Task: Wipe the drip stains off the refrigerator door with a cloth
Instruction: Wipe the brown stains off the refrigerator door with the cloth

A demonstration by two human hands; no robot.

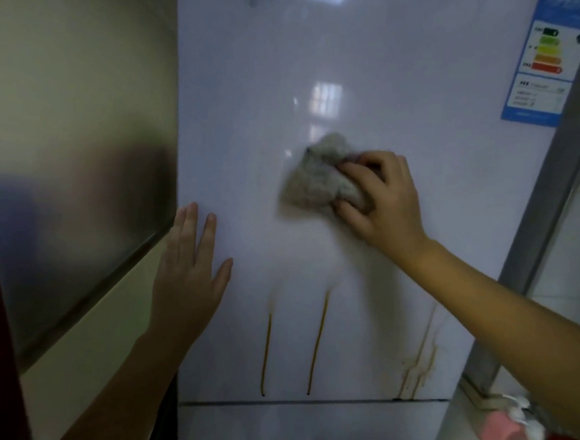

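The white refrigerator door (393, 102) fills the middle of the view. My right hand (379, 196) grips a crumpled grey cloth (316, 176) and presses it against the door near its centre. My left hand (189, 275) lies flat on the door's left edge, fingers straight. Below the cloth run two long brown drip stains (319, 341), the other streak (266, 352) to its left, both ending near the door's bottom edge. A fainter, smeared patch of brown drips (419, 365) sits at the lower right of the door.
A blue energy label (545, 61) is stuck at the door's upper right. A brushed metal panel (72, 166) stands to the left. Beneath the door seam is a lower door (296, 432). A pink bottle (505, 428) stands at the bottom right by a tiled wall.
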